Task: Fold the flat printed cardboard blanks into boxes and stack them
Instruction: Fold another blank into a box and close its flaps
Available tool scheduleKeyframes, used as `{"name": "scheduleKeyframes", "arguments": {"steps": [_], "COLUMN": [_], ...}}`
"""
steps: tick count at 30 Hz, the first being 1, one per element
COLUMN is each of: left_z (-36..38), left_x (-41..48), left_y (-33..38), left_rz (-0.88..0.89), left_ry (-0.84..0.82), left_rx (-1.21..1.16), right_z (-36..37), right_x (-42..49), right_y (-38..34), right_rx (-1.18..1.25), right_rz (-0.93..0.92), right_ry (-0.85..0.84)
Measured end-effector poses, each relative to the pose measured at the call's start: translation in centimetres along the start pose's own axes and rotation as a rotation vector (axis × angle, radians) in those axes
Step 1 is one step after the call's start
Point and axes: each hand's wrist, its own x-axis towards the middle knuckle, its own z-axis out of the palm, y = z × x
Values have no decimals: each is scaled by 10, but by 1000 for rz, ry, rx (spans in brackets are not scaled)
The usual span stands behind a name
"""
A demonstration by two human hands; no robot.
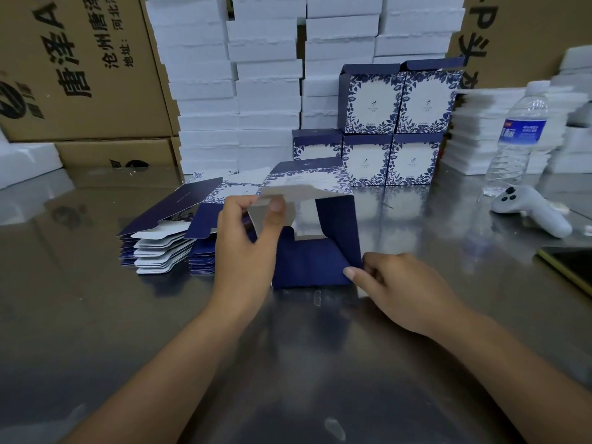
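Navy box (pixel 314 264), half opened, is held just right of blank pile (pixel 160 248). White flap (pixel 299 191) is pinched by left hand (pixel 246 248); near corner (pixel 355 264) is pinched by right hand (pixel 400 290). Flap should be tucked squarely along crease, corner held steady.

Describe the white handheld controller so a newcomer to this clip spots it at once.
On the right side of the steel table stands a clear water bottle with a blue label. At its base lies the white controller, curved, with dark round buttons, unlike the flat dark phone nearer the person.
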Motion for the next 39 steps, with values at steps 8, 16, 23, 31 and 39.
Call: {"name": "scheduleKeyframes", "arguments": {"steps": [8, 16, 23, 31, 39], "left_z": [-1, -2, 4, 4, 4], "left_x": [2, -1, -10, -13, -10], "left_y": [3, 1, -4, -1, -10], "left_rz": [-39, 12, 146, 211, 87], "left_ry": [47, -35, -148, -540, -475], "left_rx": [-45, 23, 150, 170, 12], "right_z": [-1, -2, -7, -19, -29], "right_x": [0, 0, 2, 3, 2], "right_y": [-4, -1, -10, -10, -14], "right_rx": [-28, -58, 339, 163, 258], "right_rz": [-18, 31, -189, -199, -215], "right_ry": [66, 178, 610, 770, 839]}}
